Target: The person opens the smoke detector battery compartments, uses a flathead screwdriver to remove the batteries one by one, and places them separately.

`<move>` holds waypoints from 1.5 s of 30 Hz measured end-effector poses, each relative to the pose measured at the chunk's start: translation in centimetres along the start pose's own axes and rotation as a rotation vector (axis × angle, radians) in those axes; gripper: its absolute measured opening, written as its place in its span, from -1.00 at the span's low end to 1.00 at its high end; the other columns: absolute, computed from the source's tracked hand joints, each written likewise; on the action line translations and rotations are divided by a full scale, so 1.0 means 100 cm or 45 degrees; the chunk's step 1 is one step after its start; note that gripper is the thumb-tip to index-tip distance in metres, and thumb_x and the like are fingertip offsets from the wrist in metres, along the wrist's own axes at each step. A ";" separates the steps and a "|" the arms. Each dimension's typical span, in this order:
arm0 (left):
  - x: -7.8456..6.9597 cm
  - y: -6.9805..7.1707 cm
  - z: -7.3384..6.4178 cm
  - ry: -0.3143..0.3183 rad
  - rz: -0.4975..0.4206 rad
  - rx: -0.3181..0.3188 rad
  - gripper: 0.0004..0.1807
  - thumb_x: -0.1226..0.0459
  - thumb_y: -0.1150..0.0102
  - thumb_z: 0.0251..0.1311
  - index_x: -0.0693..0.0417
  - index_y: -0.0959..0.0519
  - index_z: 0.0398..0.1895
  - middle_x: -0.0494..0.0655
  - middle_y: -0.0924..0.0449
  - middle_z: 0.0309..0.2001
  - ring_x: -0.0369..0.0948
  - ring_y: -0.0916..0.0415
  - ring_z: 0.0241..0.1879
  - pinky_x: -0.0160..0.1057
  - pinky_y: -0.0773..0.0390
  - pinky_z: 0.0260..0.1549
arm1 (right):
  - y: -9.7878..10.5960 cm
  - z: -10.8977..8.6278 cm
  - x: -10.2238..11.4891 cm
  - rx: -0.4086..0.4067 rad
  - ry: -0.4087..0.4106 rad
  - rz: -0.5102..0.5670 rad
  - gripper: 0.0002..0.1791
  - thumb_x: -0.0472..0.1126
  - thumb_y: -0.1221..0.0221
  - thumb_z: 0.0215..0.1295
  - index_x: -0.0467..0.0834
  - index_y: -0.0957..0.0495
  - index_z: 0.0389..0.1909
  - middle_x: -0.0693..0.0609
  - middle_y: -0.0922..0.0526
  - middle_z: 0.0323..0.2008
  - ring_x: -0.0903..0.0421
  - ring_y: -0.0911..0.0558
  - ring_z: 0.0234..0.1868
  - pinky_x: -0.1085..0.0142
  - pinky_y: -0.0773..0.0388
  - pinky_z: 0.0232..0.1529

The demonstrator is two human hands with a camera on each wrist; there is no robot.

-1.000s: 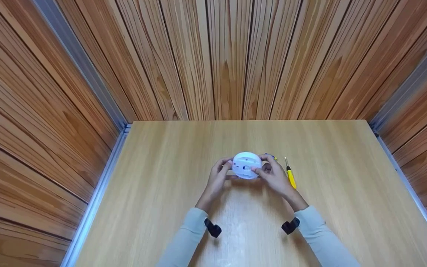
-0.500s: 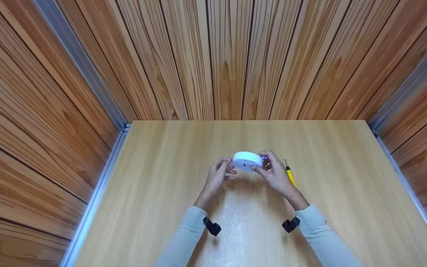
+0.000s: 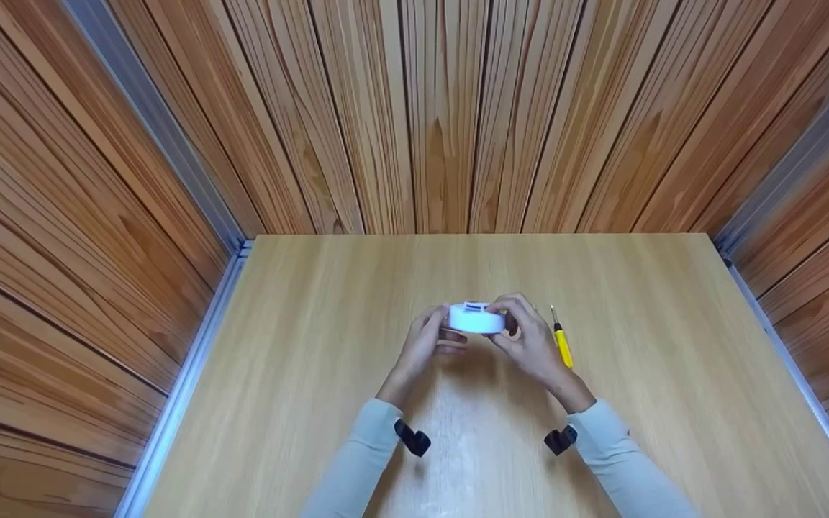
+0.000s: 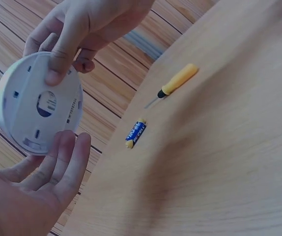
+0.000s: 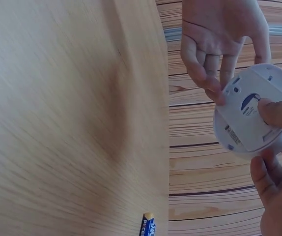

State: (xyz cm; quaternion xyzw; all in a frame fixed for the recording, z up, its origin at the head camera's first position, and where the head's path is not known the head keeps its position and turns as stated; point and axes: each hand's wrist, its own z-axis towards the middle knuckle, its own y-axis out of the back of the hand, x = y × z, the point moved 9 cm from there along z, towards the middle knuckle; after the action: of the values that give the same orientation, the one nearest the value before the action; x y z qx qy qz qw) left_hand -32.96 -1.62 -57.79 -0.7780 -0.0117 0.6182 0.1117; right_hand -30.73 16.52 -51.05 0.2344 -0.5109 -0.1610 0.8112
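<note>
In the head view a round white plastic device, resembling a smoke alarm, is held above the table between both hands. My left hand holds its left edge, thumb and fingertips at the rim. My right hand grips the other side. In the right wrist view the right thumb presses on the device's back plate, which has slots, a round opening and a printed label; other fingers lie behind the rim. In the left wrist view the back plate also shows, with the left fingertips against its lower edge.
A yellow-handled screwdriver lies on the table just right of my right hand. Blue-and-yellow batteries lie near its tip in the left wrist view; their number is unclear. Wood-panelled walls enclose the table.
The device has tilted from showing its slotted back to showing its side wall, with a small dark-marked rectangle on top. My right fingers have shifted onto its upper edge; the screwdriver stays put.
</note>
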 end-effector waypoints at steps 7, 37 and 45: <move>0.000 -0.002 -0.002 0.005 0.003 0.021 -0.47 -0.03 -0.01 0.61 0.25 -0.49 0.27 0.10 -0.64 0.02 -0.13 -0.74 -0.21 -0.06 -0.82 -0.06 | -0.002 -0.002 0.006 -0.011 0.094 -0.005 -0.51 -0.47 -0.47 0.21 0.01 -0.65 0.08 0.00 -0.57 0.15 0.13 -0.53 -0.10 0.37 -0.58 -0.15; -0.002 0.003 -0.003 -0.071 -0.203 -0.015 -0.47 0.34 -0.17 0.41 0.24 -0.34 0.40 0.20 -0.56 0.22 -0.13 -0.63 0.06 -0.19 -0.75 0.00 | 0.004 0.001 -0.010 -0.079 -0.085 0.214 -0.68 -0.50 -0.22 0.44 -0.10 -0.73 0.04 -0.05 -0.61 0.17 0.01 -0.59 -0.02 0.47 -0.54 -0.04; -0.002 0.003 -0.005 -0.101 -0.139 -0.011 -0.47 0.31 -0.18 0.41 0.19 -0.36 0.40 0.19 -0.55 0.27 -0.09 -0.61 0.16 -0.22 -0.75 0.01 | -0.007 -0.003 -0.027 0.001 -0.419 0.277 -0.53 -0.08 -0.18 0.62 -0.18 -0.46 0.40 -0.15 -0.53 0.35 -0.06 -0.60 0.23 0.36 -0.58 0.18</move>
State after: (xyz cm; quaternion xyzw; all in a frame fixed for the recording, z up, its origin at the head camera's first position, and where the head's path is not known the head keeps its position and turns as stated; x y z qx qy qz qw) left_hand -32.54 -1.99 -57.54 -0.7516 -0.0613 0.6413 0.1414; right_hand -31.66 17.30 -53.58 0.1488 -0.6590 -0.1082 0.7293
